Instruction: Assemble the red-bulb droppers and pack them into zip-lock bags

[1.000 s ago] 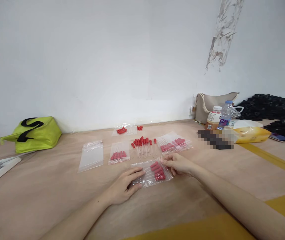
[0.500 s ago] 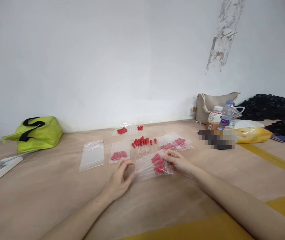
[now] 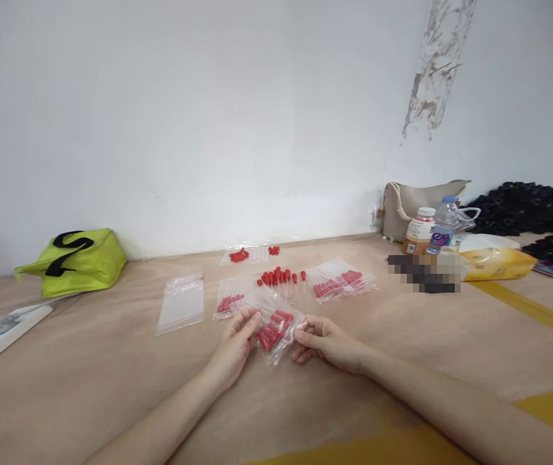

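Between my hands is a clear zip bag point(image 3: 272, 316) of droppers with red rubber bulbs, its bulb end tilted toward me. My left hand point(image 3: 236, 342) pinches its left edge, thumb on top. On the right edge, my right hand point(image 3: 322, 343) grips the plastic between thumb and fingers. Just behind lies another filled bag point(image 3: 230, 300), partly covered by the held one. Loose red-bulbed droppers point(image 3: 279, 278) lie in a row beyond. To their right is a stack of filled bags point(image 3: 337, 281). A pile of flat zip bags point(image 3: 182, 303) rests to the left.
Red bulbs point(image 3: 239, 255) and clear tubes lie on plastic near the wall. A lime-green bag point(image 3: 83, 261) stands left, above a white box point(image 3: 5, 332). At right are bottles point(image 3: 419, 231), a beige bag point(image 3: 402, 203), a tissue pack point(image 3: 499, 261) and a black heap point(image 3: 533, 206).
The held bag has turned so its bulbs point toward me, and has shifted slightly left. My left hand has closed on its edge; my right hand has moved down and left.
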The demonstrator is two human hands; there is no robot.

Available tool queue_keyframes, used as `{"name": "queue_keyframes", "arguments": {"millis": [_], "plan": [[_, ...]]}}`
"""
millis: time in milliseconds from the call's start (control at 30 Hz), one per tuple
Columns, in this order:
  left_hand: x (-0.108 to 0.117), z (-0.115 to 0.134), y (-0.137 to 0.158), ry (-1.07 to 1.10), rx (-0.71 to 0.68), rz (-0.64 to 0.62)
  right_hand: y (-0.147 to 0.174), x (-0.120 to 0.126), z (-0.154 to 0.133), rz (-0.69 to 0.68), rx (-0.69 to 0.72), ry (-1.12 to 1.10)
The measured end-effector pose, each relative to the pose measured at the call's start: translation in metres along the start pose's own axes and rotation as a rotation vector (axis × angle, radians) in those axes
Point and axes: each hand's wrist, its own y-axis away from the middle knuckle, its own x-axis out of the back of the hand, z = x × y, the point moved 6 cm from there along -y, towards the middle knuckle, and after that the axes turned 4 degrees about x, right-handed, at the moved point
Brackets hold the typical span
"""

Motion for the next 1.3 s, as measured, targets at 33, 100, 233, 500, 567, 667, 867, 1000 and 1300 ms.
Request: {"name": "queue_keyframes", "arguments": {"millis": [33, 100, 233, 500, 567, 667, 867, 1000, 1300], "plan": [[0.008, 0.002, -0.004, -0.048, -0.027, 0.078, 0.001, -0.002, 0.000, -0.023, 0.000, 0.045], [0.026, 0.010, -0.012, -0.154, -0.050, 0.189, 0.002, -0.001, -0.002, -0.038, 0.006, 0.111], [0.057, 0.035, -0.040, -0.370, 0.001, 0.215, 0.002, 0.012, -0.004, -0.003, -0.008, 0.191], [0.074, 0.058, -0.100, -0.759, 0.065, 0.142, 0.003, 0.030, -0.003, 0.023, -0.020, 0.197], [0.078, 0.057, -0.105, -0.877, 0.035, 0.184, 0.003, 0.030, -0.004, 0.021, -0.026, 0.193], [0.091, 0.064, -0.105, -1.077, -0.047, 0.312, 0.004, 0.029, -0.004, 0.018, -0.035, 0.196], [0.143, 0.073, -0.077, -1.412, -0.042, 0.609, 0.004, 0.029, -0.003, 0.004, -0.039, 0.199], [0.168, 0.054, -0.063, -1.513, 0.083, 0.747, 0.004, 0.030, -0.002, 0.002, -0.048, 0.212], [0.172, 0.044, -0.058, -1.588, 0.048, 0.656, 0.004, 0.029, -0.003, -0.005, -0.056, 0.203]]}}
